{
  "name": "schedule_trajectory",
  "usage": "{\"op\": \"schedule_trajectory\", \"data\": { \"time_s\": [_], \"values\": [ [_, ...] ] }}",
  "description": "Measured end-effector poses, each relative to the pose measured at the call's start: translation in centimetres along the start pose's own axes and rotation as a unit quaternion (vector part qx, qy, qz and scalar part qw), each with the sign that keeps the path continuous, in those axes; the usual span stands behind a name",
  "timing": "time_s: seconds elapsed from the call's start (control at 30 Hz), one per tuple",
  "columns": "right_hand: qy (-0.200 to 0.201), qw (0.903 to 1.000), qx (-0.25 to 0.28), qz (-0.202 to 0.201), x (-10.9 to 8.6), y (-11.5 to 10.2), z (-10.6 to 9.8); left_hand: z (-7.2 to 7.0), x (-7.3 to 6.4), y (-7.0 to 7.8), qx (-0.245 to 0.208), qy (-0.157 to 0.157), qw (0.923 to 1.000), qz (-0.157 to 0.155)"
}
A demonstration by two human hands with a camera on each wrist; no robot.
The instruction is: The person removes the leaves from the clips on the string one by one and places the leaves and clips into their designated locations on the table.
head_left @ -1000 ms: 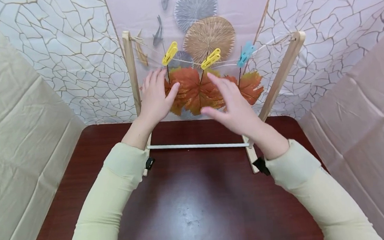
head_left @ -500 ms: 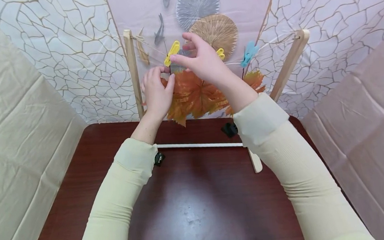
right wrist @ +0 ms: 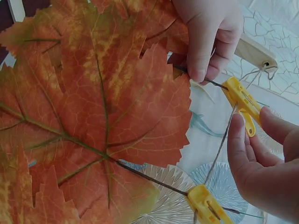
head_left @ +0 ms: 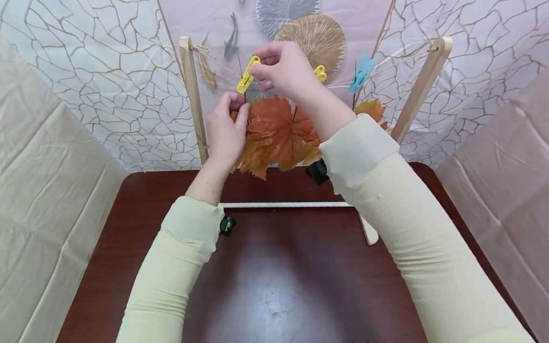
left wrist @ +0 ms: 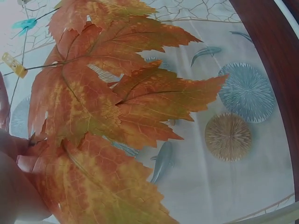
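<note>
My left hand (head_left: 224, 132) pinches the dark stem (right wrist: 212, 82) of an orange-red artificial maple leaf (left wrist: 103, 182) at the left end of the string. Just above, the thumb and fingers of my right hand (head_left: 293, 74) hold the arms of a yellow clothespin (right wrist: 240, 100), whose jaws are at that stem and the string. Beside it, a second leaf (right wrist: 93, 107) hangs by its stem from another yellow clothespin (right wrist: 205, 205). Farther right, a blue clothespin (head_left: 363, 73) carries a third leaf (head_left: 372, 109), partly hidden behind my right arm.
The string (right wrist: 218, 151) runs between two wooden posts (head_left: 193, 97) of a frame, joined low down by a white rod (head_left: 282, 204). The frame stands on a dark red-brown table (head_left: 264, 281). A patterned cloth (head_left: 114, 71) hangs behind, and pale cloth walls flank the table.
My right hand has moved left and up from in front of the middle leaf to the left yellow clothespin and now grips it. My left hand has closed its fingertips on the stem below.
</note>
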State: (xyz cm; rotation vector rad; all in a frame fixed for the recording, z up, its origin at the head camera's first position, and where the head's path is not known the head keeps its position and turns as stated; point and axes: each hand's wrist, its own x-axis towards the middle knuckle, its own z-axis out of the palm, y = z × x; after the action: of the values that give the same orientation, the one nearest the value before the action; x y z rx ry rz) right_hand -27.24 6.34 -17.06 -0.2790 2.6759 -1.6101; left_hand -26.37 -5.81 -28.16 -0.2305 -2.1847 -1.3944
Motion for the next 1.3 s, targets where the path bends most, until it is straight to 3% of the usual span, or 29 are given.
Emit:
{"op": "schedule_trajectory", "data": {
  "time_s": [0.37, 0.57, 0.73, 1.07, 1.3],
  "values": [
    [0.057, 0.9968, -0.045, -0.033, -0.3, -0.1, -0.2, -0.5, 0.0, 0.0, 0.012, 0.004, 0.9999, -0.001],
    [0.087, 0.9939, -0.037, -0.056, -0.7, -0.3, -0.7, -0.9, -0.3, -0.1, 0.03, -0.002, 0.9995, -0.01],
    [0.107, 0.9923, -0.011, -0.06, -1.1, -0.6, -1.2, -1.3, -0.5, -0.5, 0.043, 0.009, 0.9991, 0.001],
    [0.122, 0.9886, 0.064, -0.06, -1.4, -0.6, -2.0, -2.5, -1.2, -0.7, 0.012, 0.015, 0.9998, 0.008],
    [0.137, 0.986, 0.075, -0.058, -1.5, -0.3, -2.5, -3.4, -1.7, -0.8, 0.009, 0.019, 0.9994, 0.026]
  ]
}}
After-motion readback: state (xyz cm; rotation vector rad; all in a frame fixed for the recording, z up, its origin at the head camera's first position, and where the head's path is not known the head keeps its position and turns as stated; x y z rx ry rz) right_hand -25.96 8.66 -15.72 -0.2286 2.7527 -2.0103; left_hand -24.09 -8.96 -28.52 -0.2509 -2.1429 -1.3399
